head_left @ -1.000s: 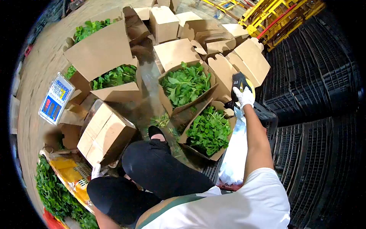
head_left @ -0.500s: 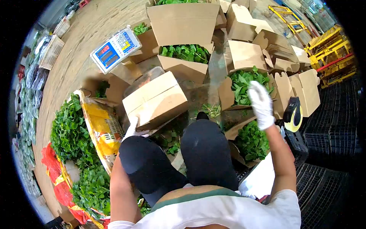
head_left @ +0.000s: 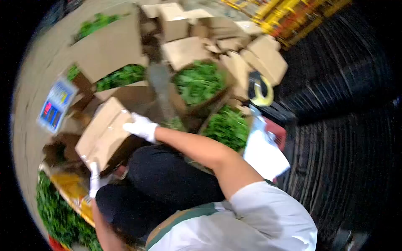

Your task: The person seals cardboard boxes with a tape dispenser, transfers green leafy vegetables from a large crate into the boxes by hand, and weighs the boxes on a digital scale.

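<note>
A closed cardboard box point(head_left: 102, 136), with tape along its top seam, is tilted between my gloved hands. My left hand point(head_left: 95, 180) grips its near lower corner. At the right edge my right hand point(head_left: 142, 127) holds the box, its fingertips over the top. Left of the box is a digital scale display point(head_left: 56, 104) with red digits, blurred. To the right of my right arm an open box of leafy greens point(head_left: 199, 83) stands, with another heap of greens point(head_left: 228, 127) nearer to me.
A tape dispenser point(head_left: 260, 88) sits at the right by stacked black crates point(head_left: 335, 83). Flattened cartons point(head_left: 268, 58) and yellow metal frames point(head_left: 293, 19) lie behind. A yellow-lined basket point(head_left: 69, 188) with greens is at lower left. White sheets point(head_left: 264, 154) lie beside my right elbow.
My right hand has come from the right, near the greens, across to the box's right edge. My view has turned right, and my left hand stays on the box.
</note>
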Demonstrator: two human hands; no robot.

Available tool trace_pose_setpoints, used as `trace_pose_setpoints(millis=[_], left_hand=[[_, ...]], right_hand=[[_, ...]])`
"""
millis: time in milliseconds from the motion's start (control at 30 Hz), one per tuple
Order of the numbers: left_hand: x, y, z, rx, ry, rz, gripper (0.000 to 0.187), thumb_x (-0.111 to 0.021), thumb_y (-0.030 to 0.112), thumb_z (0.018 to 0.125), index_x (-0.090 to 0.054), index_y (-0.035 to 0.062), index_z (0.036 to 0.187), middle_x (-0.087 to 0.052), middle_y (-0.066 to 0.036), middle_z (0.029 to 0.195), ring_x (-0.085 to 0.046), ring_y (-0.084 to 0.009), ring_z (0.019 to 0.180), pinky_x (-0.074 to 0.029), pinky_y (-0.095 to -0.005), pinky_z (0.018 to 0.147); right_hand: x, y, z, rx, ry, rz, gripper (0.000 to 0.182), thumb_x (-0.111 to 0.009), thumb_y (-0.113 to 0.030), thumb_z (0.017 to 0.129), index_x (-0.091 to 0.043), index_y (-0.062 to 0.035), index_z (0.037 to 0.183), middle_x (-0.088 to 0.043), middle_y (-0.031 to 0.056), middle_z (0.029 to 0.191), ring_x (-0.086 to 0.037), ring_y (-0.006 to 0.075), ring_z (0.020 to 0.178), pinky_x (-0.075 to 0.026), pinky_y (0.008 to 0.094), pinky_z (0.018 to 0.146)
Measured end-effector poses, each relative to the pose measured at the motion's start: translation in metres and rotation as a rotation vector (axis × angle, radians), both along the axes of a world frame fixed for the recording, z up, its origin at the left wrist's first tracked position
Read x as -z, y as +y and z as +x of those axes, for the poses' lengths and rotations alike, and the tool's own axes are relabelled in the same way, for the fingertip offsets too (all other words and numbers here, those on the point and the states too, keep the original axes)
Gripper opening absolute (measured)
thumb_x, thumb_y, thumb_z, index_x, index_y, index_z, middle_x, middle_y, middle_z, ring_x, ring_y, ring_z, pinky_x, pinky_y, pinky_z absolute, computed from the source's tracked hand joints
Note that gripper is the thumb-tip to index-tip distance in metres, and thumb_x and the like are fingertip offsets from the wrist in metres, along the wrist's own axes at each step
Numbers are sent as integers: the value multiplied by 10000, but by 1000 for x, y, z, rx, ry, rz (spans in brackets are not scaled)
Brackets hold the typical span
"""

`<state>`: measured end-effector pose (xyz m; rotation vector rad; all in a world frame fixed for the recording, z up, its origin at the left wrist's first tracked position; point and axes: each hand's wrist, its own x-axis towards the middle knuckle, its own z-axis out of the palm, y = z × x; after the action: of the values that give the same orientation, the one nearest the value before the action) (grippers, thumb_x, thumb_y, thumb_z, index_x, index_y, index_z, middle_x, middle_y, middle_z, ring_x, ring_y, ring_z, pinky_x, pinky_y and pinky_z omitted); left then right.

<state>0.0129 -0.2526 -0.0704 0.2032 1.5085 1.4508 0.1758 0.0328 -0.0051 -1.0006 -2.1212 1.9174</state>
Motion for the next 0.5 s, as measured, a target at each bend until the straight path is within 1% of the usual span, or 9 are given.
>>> trace_pose_setpoints(millis=[33,100,200,267,300,333,367,433,500], left_hand=[[-72,6,-14,-164,-127,-112,784,-542,582,794,-317,69,1342,-456,-103,1252,-509,-255,1038,-431,-355,893],[-140,46,-7,25,76,-48,752,-555,572,791,-368,65,1314,-460,-71,1242,-500,-212,1047,-436,-356,883],[-182,79,16,90,345,12,699,-556,525,815,-391,43,1294,-483,-49,1192,-496,-175,1042,-439,-335,862],[-211,107,30,125,437,82,660,-519,460,860,-350,16,1319,-464,-64,1237,-460,-175,1108,-389,-323,923],[-226,122,42,140,481,173,653,-484,424,890,-303,-2,1351,-439,-83,1292,-426,-175,1170,-344,-319,983],[-244,133,52,236,544,223,635,-486,374,896,-277,-5,1361,-442,-89,1291,-425,-173,1172,-345,-317,984],[-260,147,73,357,609,282,621,-488,324,903,-251,-9,1371,-445,-95,1289,-424,-170,1173,-345,-315,984],[-274,174,149,487,652,373,640,-525,232,877,-214,-10,1381,-429,-112,1301,-418,-181,1180,-320,-318,1009],[-293,185,218,610,653,541,697,-564,159,843,-167,-10,1391,-356,-130,1355,-353,-200,1236,-258,-323,1047]], right_hand=[[7,-7,-34,-27,1,16,765,-629,-373,761,-325,82,1298,-496,208,1213,-476,268,1103,-356,300,960],[-12,6,7,158,253,31,850,-612,-461,697,-339,117,1258,-545,264,1119,-540,343,1054,-430,309,882],[-93,19,89,172,570,-49,412,-620,-271,802,-525,-1,1097,-618,125,1024,-582,188,911,-462,306,817],[-183,20,160,212,230,48,393,-608,-229,838,-534,2,1148,-599,70,1061,-553,149,960,-440,278,851],[-208,23,198,214,147,301,383,-623,-255,827,-568,23,1083,-605,99,1032,-563,162,938,-445,281,829],[-205,20,203,280,231,454,398,-616,-402,810,-622,-6,767,-617,69,777,-540,133,694,-439,292,629],[-224,50,272,112,375,657,403,-561,-414,843,-612,-29,950,-621,91,922,-575,187,810,-463,306,719],[-258,21,312,530,688,62,493,-523,-430,859,-501,-67,1192,-562,109,1128,-546,231,1004,-437,353,866],[-250,6,340,716,593,296,630,-520,-456,853,-343,-79,1326,-477,100,1258,-470,240,1133,-373,402,960]])
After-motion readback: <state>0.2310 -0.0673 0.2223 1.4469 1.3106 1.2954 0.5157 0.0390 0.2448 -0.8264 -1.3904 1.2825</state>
